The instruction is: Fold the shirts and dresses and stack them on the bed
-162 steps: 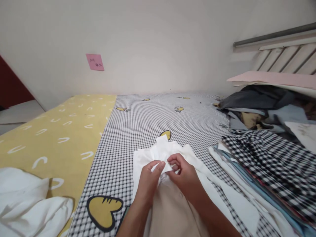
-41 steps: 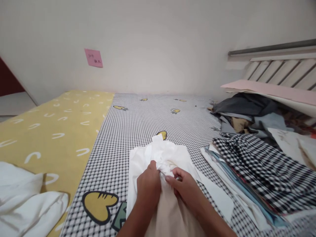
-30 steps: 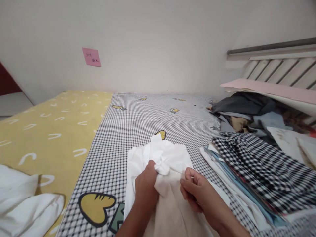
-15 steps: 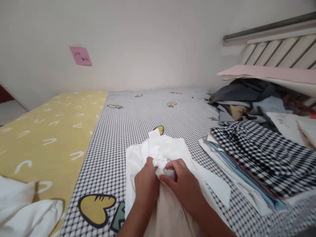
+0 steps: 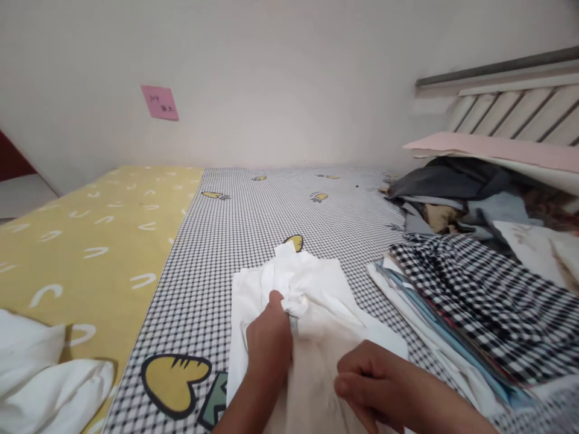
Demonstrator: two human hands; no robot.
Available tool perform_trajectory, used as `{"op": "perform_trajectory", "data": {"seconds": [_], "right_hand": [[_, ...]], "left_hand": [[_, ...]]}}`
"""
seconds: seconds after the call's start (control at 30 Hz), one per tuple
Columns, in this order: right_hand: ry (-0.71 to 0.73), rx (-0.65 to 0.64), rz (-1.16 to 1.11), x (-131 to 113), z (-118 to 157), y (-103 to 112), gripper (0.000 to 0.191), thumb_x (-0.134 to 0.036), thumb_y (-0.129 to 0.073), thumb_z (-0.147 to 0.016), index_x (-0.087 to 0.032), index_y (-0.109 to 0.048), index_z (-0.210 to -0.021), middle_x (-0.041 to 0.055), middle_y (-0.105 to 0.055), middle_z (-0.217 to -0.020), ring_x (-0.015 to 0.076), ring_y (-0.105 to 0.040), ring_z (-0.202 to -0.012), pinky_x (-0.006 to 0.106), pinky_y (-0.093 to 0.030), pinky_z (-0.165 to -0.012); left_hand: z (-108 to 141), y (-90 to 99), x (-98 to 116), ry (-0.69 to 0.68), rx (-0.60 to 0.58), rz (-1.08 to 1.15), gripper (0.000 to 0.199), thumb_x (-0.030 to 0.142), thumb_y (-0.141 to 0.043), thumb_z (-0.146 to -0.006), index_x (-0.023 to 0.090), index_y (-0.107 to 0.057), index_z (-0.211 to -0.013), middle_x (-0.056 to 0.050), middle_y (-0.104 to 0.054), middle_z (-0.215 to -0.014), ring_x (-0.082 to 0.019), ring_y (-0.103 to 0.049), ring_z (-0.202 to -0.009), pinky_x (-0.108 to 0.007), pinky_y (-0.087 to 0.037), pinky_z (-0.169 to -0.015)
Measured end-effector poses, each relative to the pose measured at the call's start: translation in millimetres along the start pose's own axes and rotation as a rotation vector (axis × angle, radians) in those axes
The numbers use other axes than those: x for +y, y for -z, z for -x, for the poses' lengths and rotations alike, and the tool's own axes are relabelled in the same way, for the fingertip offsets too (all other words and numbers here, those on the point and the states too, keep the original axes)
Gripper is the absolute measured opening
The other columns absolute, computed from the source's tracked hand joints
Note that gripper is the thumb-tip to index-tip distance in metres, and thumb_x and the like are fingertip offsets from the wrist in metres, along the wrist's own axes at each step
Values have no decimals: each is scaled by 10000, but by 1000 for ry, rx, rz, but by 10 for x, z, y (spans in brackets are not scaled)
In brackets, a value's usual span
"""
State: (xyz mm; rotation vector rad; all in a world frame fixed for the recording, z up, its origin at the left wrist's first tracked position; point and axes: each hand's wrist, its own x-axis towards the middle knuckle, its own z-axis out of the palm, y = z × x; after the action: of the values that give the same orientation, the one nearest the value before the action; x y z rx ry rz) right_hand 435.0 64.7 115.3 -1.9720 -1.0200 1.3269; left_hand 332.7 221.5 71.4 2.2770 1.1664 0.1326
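Note:
A white garment [image 5: 325, 274], bunched in its middle, lies in front of me; I cannot tell its kind. Beige cloth [image 5: 312, 380] runs from the bunch toward me, and whether it is part of the same garment is unclear. My left hand [image 5: 271, 334] is closed on the bunched white cloth, thumb on top. To the right, my right hand [image 5: 375, 380] is over the beige cloth with its fingers curled in. What those fingers hold, if anything, is hidden.
The bed has a checked sheet [image 5: 253, 223] and a yellow patterned sheet [image 5: 108, 229]. Folded clothes [image 5: 488, 301] are stacked at right, with a dark clothes pile [image 5: 452, 181] behind. Another white cloth [image 5: 49, 374] lies at left. A wall [image 5: 280, 90] stands behind.
My right hand has left the bunched cloth and moved toward me and to the right. The left hand keeps its hold. The view has shifted slightly.

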Motion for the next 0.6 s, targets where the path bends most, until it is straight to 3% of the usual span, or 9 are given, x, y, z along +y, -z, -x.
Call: {"op": "perform_trajectory", "data": {"seconds": [0.07,0.13,0.2,0.27,0.33,0.4,0.5,0.6], "right_hand": [[-4,228,52,87,-50,70,440,-543,-436,-907,-211,-602,-672,-24,-491,-530,113,-399,-461,266,-251,-489],[-55,565,244,168,-129,145,283,-465,-545,-866,-243,-657,-1001,-21,-589,-632,153,-519,-561,270,-277,-541],[-162,716,483,214,-208,221,358,-365,-593,-843,-288,-593,-1193,-7,-663,-721,200,-595,-670,284,-276,-581],[-274,760,647,204,-273,291,214,-357,-498,-915,-279,-614,-1077,26,-691,-750,228,-620,-698,300,-252,-578],[-323,863,698,148,-326,339,246,-369,-381,-972,-259,-590,-904,51,-691,-737,237,-623,-680,307,-239,-563],[-210,990,621,79,-375,355,256,-376,-365,-978,-253,-545,-844,50,-684,-717,232,-625,-668,308,-284,-568],[204,1133,351,16,-424,336,221,-414,-405,-962,-250,-535,-889,50,-707,-822,229,-660,-772,329,-426,-675],[475,1097,221,10,-410,303,344,-478,-469,-933,-255,-546,-1184,101,-671,-1215,256,-634,-1104,399,-484,-879]], "left_hand": [[-11,-1,-2,12,-3,-4,126,290,-292,-947,268,-414,-973,-18,-678,-795,-247,-636,-742,-323,-319,-661],[-15,0,0,-7,-6,-3,104,292,-314,-936,268,-412,-965,-17,-678,-798,-254,-634,-748,-326,-316,-658],[-11,5,5,-16,-7,-5,99,279,-318,-926,268,-411,-956,-14,-676,-798,-254,-632,-745,-328,-314,-652],[-3,14,15,-31,-10,-11,105,256,-311,-921,266,-412,-950,-11,-675,-796,-249,-636,-747,-328,-317,-649],[3,27,29,-48,-24,-24,101,239,-317,-916,262,-412,-940,-11,-679,-802,-251,-645,-764,-330,-322,-652],[4,40,45,-53,-34,-38,102,225,-323,-912,259,-417,-933,-14,-686,-817,-257,-656,-784,-333,-326,-656],[-1,44,56,-56,-26,-52,116,222,-330,-911,257,-437,-938,-15,-687,-804,-259,-659,-769,-333,-325,-648],[-1,11,32,-66,-5,-32,116,242,-353,-911,254,-466,-935,-7,-670,-743,-254,-649,-723,-330,-336,-640]]}}
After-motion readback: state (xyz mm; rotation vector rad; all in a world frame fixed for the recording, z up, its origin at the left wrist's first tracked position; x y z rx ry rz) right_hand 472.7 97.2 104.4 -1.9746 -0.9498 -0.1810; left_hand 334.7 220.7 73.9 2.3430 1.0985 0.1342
